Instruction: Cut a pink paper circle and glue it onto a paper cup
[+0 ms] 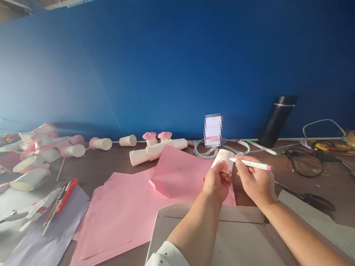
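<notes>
My left hand point(217, 183) is closed round a small white paper cup point(224, 158), which has pinkish-red marks on its side. In my right hand point(256, 182) is a slim white marker point(256, 165) with a pink end, its tip close against the cup; whether it touches I cannot tell. Pink paper sheets point(120, 219) lie under and to the left of my left hand, one curled sheet point(176, 170) on top. Just behind the cup, a phone point(213, 129) with a blurred screen leans upright.
Stacked paper cups point(160, 150) lie behind the pink paper, near two pink-topped cups point(150, 137). Leftward are a red cutter point(62, 199), scissors point(27, 212) and heaped cups point(34, 162). A black flask point(277, 120) leans on the blue partition point(168, 64); black scissors point(313, 200) lie rightward.
</notes>
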`<state>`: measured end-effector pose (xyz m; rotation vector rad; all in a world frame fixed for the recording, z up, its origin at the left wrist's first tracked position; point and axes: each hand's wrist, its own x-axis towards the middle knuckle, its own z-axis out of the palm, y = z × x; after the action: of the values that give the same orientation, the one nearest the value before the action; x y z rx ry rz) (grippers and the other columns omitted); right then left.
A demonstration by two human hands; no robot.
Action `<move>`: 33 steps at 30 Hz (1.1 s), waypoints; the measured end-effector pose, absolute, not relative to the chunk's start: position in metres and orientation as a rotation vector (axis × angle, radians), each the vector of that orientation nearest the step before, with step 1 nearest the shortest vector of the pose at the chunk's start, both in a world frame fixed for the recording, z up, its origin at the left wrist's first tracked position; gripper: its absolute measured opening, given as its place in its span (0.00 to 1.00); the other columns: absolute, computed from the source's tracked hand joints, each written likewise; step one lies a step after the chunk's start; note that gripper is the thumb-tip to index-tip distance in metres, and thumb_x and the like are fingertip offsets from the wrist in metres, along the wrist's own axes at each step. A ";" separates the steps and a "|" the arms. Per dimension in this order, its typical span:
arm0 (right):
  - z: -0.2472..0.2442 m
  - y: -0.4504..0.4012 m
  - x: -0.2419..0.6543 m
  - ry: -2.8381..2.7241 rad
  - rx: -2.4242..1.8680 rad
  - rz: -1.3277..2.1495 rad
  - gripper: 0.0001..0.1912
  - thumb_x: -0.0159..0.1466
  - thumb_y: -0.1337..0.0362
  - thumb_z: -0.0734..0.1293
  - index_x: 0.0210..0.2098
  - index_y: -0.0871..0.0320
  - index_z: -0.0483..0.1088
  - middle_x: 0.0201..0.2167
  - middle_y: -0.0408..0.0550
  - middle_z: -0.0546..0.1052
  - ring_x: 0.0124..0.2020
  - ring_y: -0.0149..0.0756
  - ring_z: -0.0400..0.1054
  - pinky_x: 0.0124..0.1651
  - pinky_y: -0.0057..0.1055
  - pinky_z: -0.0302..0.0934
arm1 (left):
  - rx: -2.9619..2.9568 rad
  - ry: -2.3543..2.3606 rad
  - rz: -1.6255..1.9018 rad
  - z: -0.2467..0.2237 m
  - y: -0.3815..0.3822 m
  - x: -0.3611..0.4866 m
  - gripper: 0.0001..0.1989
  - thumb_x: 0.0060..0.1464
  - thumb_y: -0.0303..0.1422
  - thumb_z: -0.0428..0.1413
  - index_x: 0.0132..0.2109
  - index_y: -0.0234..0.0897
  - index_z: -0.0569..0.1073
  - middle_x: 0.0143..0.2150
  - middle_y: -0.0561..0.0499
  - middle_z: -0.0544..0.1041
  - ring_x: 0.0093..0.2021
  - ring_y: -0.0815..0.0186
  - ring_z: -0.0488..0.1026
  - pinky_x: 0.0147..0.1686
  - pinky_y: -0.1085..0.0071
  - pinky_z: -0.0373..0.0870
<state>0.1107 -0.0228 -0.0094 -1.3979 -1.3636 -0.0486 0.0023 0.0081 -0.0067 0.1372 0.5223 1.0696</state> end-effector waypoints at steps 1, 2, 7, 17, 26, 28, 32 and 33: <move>-0.009 -0.023 0.110 -1.364 -1.398 -0.050 0.14 0.63 0.55 0.65 0.40 0.59 0.75 0.33 0.53 0.81 0.29 0.41 0.76 0.33 0.33 0.69 | 0.132 0.518 1.071 -0.007 0.008 0.002 0.06 0.48 0.23 0.59 0.31 0.30 0.68 0.22 0.55 0.64 0.17 0.79 0.59 0.14 0.85 0.53; -0.009 -0.023 0.110 -1.364 -1.397 -0.051 0.14 0.63 0.55 0.65 0.40 0.59 0.75 0.33 0.53 0.81 0.29 0.41 0.76 0.33 0.33 0.69 | 0.132 0.514 1.070 -0.006 0.008 0.002 0.05 0.48 0.23 0.59 0.31 0.30 0.68 0.22 0.55 0.65 0.17 0.79 0.59 0.14 0.85 0.54; -0.008 -0.024 0.110 -1.362 -1.403 -0.056 0.15 0.63 0.55 0.65 0.39 0.59 0.75 0.32 0.53 0.81 0.28 0.40 0.76 0.33 0.33 0.69 | 0.133 0.510 1.069 -0.007 0.008 0.001 0.06 0.48 0.23 0.59 0.32 0.30 0.68 0.23 0.54 0.66 0.18 0.79 0.61 0.14 0.85 0.53; -0.009 -0.024 0.110 -1.363 -1.404 -0.049 0.16 0.63 0.54 0.64 0.40 0.59 0.75 0.33 0.53 0.81 0.29 0.40 0.76 0.34 0.32 0.69 | 0.143 0.512 1.069 -0.007 0.008 0.002 0.07 0.47 0.23 0.60 0.32 0.31 0.68 0.23 0.54 0.66 0.18 0.79 0.60 0.14 0.85 0.53; -0.009 -0.024 0.110 -1.364 -1.400 -0.048 0.15 0.63 0.54 0.65 0.40 0.59 0.75 0.33 0.53 0.81 0.30 0.41 0.76 0.34 0.33 0.69 | 0.132 0.507 1.072 -0.005 0.007 0.001 0.06 0.48 0.23 0.59 0.31 0.31 0.67 0.23 0.54 0.66 0.18 0.79 0.60 0.14 0.85 0.53; -0.009 -0.024 0.110 -1.363 -1.407 -0.049 0.15 0.63 0.54 0.65 0.40 0.59 0.75 0.33 0.53 0.81 0.30 0.41 0.76 0.34 0.33 0.69 | 0.130 0.506 1.070 -0.006 0.008 0.001 0.07 0.47 0.23 0.60 0.31 0.31 0.68 0.23 0.54 0.66 0.18 0.79 0.60 0.14 0.85 0.53; -0.007 -0.024 0.109 -1.370 -1.413 -0.063 0.14 0.63 0.55 0.64 0.39 0.58 0.75 0.32 0.53 0.81 0.29 0.41 0.76 0.35 0.33 0.69 | 0.131 0.496 1.069 -0.007 0.008 0.001 0.07 0.47 0.23 0.60 0.32 0.30 0.68 0.24 0.54 0.66 0.18 0.79 0.60 0.14 0.85 0.53; -0.007 -0.024 0.108 -1.375 -1.411 -0.065 0.14 0.63 0.55 0.64 0.39 0.59 0.75 0.32 0.53 0.81 0.29 0.41 0.76 0.35 0.33 0.69 | 0.134 0.493 1.069 -0.007 0.008 0.001 0.07 0.47 0.23 0.60 0.32 0.30 0.68 0.24 0.54 0.66 0.18 0.79 0.60 0.14 0.85 0.53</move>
<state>0.1085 -0.0239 -0.0070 -1.4109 -1.3746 -0.0653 0.0012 0.0077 -0.0072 0.1344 0.4932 1.0690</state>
